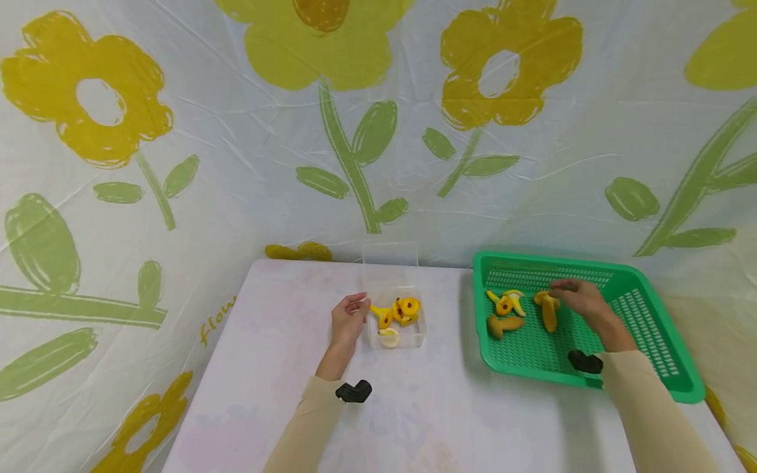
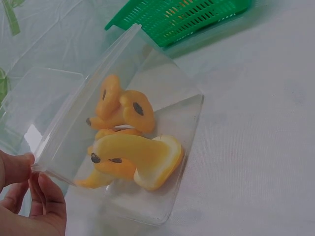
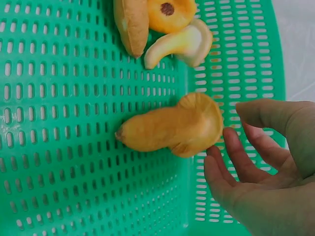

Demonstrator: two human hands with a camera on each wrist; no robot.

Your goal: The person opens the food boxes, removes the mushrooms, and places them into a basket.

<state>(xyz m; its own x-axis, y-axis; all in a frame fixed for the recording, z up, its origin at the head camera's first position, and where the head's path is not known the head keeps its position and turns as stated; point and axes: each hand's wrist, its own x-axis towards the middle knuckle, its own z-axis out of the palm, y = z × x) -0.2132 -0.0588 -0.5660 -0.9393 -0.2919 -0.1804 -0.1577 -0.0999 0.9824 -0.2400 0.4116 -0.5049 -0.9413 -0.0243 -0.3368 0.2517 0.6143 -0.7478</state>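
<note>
A clear plastic box (image 1: 397, 341) with its lid raised at the back stands on the table. My left hand (image 1: 349, 320) pinches the box's left edge between thumb and fingers, near the lid's hinge (image 2: 38, 168). Inside lie several yellow mushrooms (image 2: 140, 110) with dark spots. Over the green basket (image 1: 538, 355) hangs my right hand (image 1: 582, 301), thumb and fingers spread on either side of a tan mushroom's cap (image 3: 209, 123). The fingertips are right at the cap's rim, and the thumb stays apart from it. This mushroom (image 3: 152, 130) lies on the basket floor.
At the basket's left side lie another tan mushroom (image 1: 504, 325), a yellow one with a dark spot (image 1: 504, 306) and a yellow-and-white one (image 1: 516, 303). The raised lid (image 1: 390, 263) leans towards the flower-printed cloth (image 1: 266, 131) behind the table (image 1: 284, 368).
</note>
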